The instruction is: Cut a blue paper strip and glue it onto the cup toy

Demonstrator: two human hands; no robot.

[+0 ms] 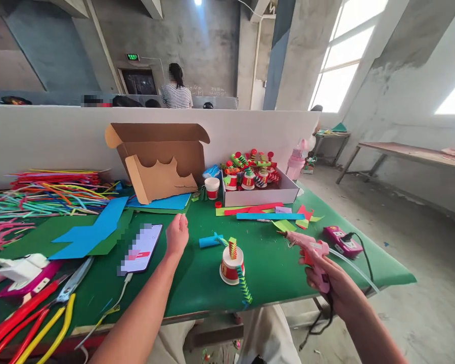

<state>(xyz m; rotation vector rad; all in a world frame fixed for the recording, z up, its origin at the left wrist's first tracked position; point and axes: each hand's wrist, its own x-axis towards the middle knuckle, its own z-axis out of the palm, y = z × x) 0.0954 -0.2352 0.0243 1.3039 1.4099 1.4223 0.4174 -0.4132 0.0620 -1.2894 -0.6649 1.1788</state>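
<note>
My right hand [328,278] is wrapped round a pink hot glue gun [311,247], its nozzle pointing left above the green table. A clear glue stick [349,268] trails from its back. My left hand [177,235] is closed over the table, right of the phone; whatever its fingers may hold is hidden. Between the hands an upturned red and white paper cup [232,268] stands near the front edge. Folded paper strips join it: a yellow and red one [232,248] on top and a green-blue one [243,285] hanging at its side. A blue paper roll [210,241] lies behind it.
A box [258,196] of finished cup figures and an open cardboard box [155,151] stand at the back. Pipe cleaners [56,197], a phone [142,250], scissors [74,285] and pliers [26,323] lie left. A purple power strip [343,241] sits right, its cord near my right hand.
</note>
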